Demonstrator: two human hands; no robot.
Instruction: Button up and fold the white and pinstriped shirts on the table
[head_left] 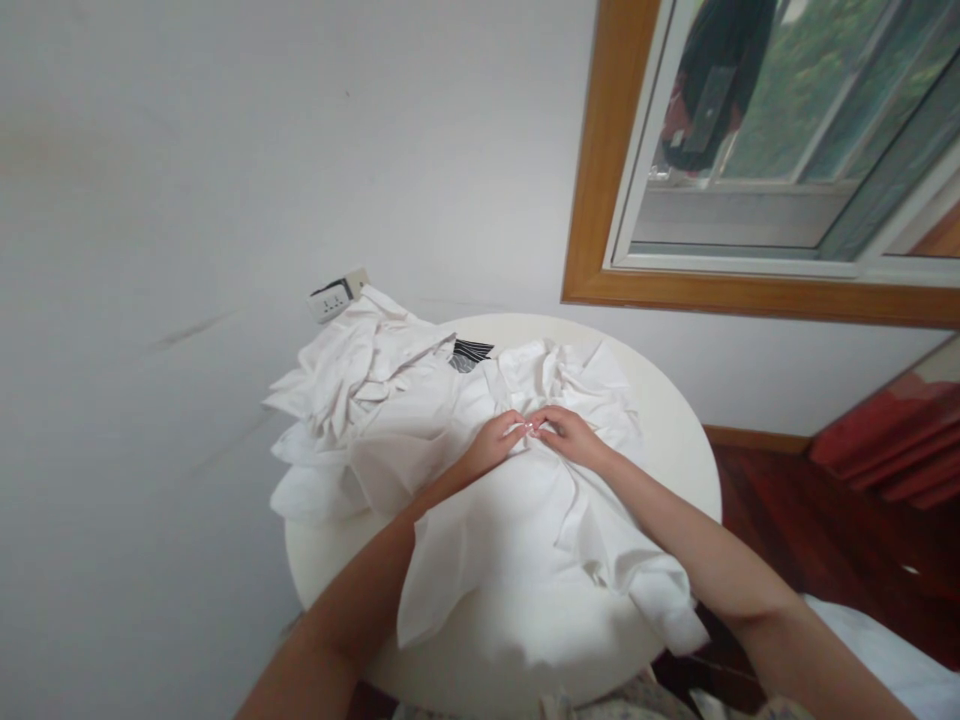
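Note:
A white shirt [525, 520] lies spread over a round white table [679, 440]. My left hand [496, 440] and my right hand [568, 432] meet at the middle of the shirt, near its collar. The fingertips of both hands are pinched together on the white fabric, almost touching each other. What small part they pinch is too small to make out. More crumpled white clothes [352, 400] are piled at the table's far left, with a black-and-white striped piece [469, 354] showing between them.
A white wall stands close behind the table, with a wall socket [334, 296] just above the pile. A wood-framed window [757, 160] is at the upper right. Dark red wooden floor [780, 520] and a red object [900, 440] lie to the right.

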